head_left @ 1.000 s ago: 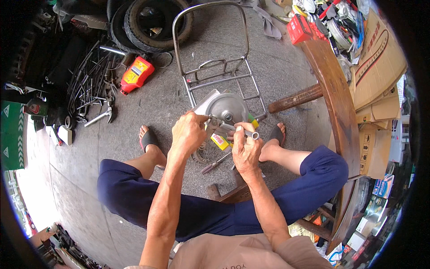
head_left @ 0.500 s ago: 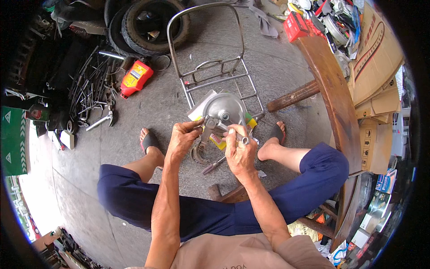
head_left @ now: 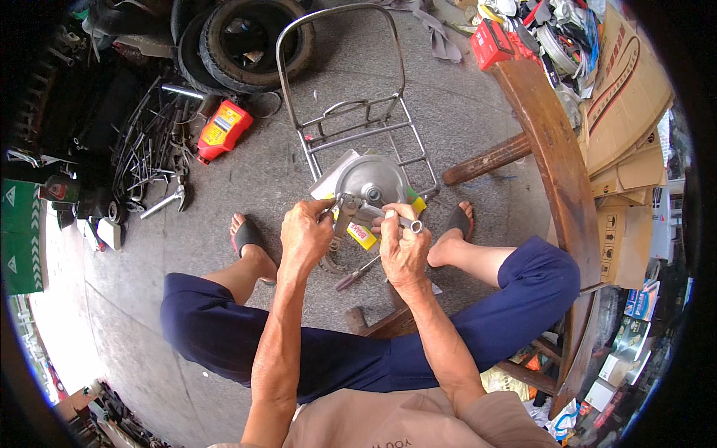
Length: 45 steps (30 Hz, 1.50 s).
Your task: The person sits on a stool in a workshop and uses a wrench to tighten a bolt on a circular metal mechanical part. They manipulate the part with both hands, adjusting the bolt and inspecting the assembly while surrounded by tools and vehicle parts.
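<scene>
A round silver brake drum plate rests in front of me against a metal rack. My left hand is closed, its thumb and forefinger pinching the short brake arm at the plate's near left edge. In my closed right hand lies a wrench, its round end sticking out past the fingers; its other end points at the brake arm, and fingers partly cover the contact. Beneath the plate is a yellow-and-red box. A curved brake shoe lies near my left wrist.
A tubular metal rack stands ahead. A screwdriver lies on the floor between my feet. Further left are a red bottle, a hammer and loose tools; tyres lie behind. A wooden bench stands right, beside cardboard.
The wrench's round end has swung slightly right and up with my right hand. My left fingers have shifted slightly at the brake arm. The view has moved a little.
</scene>
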Motion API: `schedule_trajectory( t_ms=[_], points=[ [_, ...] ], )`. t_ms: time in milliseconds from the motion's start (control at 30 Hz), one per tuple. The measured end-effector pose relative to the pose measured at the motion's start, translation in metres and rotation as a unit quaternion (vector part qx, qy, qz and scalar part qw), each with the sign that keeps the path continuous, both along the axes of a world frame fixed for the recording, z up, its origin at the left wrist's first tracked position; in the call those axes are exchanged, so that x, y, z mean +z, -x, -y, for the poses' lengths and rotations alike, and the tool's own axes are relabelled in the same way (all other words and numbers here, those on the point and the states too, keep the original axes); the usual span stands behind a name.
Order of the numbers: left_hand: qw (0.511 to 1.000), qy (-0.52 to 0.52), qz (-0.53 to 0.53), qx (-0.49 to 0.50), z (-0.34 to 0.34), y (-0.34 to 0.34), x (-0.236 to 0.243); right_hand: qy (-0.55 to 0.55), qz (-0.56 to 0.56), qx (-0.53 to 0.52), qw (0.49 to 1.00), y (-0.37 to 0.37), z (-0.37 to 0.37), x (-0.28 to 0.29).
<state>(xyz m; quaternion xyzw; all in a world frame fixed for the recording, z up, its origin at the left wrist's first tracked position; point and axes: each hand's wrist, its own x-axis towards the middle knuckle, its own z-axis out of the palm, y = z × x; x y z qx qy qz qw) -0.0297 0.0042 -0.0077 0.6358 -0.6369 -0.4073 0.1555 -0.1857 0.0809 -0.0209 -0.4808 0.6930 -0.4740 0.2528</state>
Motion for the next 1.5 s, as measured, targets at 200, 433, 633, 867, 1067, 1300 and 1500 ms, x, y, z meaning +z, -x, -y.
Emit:
schedule_trajectory(
  t_ms=[200,433,633,867,1067,1300,1500],
  points=[
    [0.997,0.049,0.008,-0.059,0.006,0.005,0.005,-0.001,-0.004,0.003,1.0,0.0,0.001,-0.003],
    [0.99,0.055,0.046,-0.12,0.02,0.007,0.008,-0.027,0.025,0.006,0.999,0.006,0.001,-0.005],
    [0.984,-0.06,-0.169,-0.01,0.011,-0.011,-0.025,-0.013,0.106,-0.014,0.994,0.0,0.003,0.005],
    [0.963,-0.056,-0.262,-0.028,0.014,-0.024,-0.055,-0.006,0.085,-0.01,0.996,-0.001,0.005,0.008],
    [0.962,-0.048,-0.268,0.015,0.012,-0.019,-0.047,-0.015,0.094,-0.019,0.995,0.001,0.004,0.007],
    [0.987,-0.002,-0.16,0.033,0.013,-0.026,-0.028,-0.008,0.074,-0.014,0.997,0.001,0.004,0.003],
    [0.999,0.025,-0.036,-0.031,0.009,-0.001,-0.007,-0.008,0.052,-0.013,0.999,0.002,0.003,-0.003]
  ],
)
